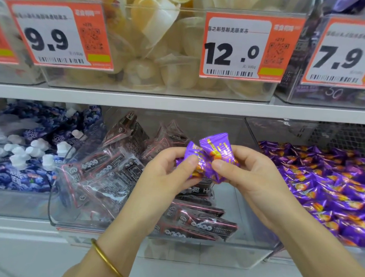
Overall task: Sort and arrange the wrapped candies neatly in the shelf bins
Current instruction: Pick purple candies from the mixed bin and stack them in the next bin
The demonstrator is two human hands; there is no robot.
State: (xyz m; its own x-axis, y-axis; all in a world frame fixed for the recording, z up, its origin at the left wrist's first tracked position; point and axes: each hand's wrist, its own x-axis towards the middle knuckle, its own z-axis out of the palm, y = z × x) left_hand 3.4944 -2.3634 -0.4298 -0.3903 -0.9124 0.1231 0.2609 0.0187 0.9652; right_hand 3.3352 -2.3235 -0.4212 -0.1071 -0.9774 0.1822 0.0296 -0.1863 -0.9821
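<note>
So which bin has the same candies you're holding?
The lower right bin: its purple candies match. The middle bin holds dark packets, and the left bin holds blue pouches.

Two purple foil-wrapped candies (pixel 214 150) side by side over the clear middle bin (pixel 212 254) of dark packets (pixel 110 165)

I see the left hand (pixel 166 176), a gold bangle (pixel 109 261) on its wrist, and the right hand (pixel 250 175) pinching two purple wrapped candies (pixel 216 150) together above the middle clear bin (pixel 191 251) of dark packets (pixel 114 172). The neighbouring bin (pixel 264 133) on the right holds a pile of matching candies (pixel 335 192).
</note>
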